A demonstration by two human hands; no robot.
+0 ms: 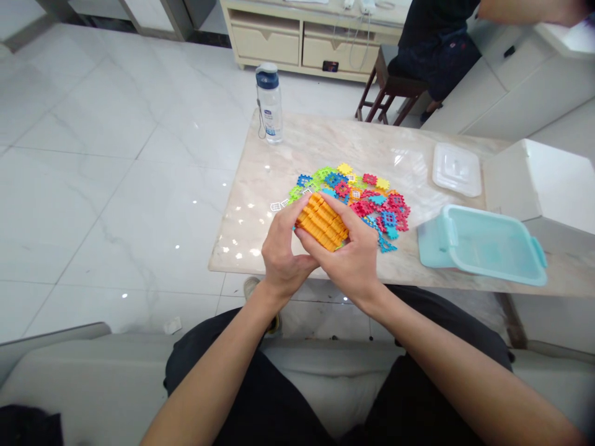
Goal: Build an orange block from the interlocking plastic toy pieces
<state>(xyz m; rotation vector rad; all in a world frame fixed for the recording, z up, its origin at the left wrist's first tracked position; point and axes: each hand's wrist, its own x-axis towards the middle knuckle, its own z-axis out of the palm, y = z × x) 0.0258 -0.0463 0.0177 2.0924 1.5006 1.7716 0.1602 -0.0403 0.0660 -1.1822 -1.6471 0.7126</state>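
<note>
Black shorts (pixel 195 365) lie under two bare forearms (pixel 218 365) reaching toward the marble tabletop (pixel 297 148). Both hands press inward around a stack of orange interlocking plastic tiles (pixel 321 222), the left hand (pixel 283 248) at one end and the right hand (pixel 344 248) over the other, fingers curled across it. Whether the stack touches the tabletop is hard to tell from this angle. Just beyond lies a loose pile of multicoloured tiles (pixel 367 198). To the right sit a light blue plastic container (pixel 478 244) and a clear lid (pixel 456 169); a water bottle (pixel 268 102) stands farther back.
</note>
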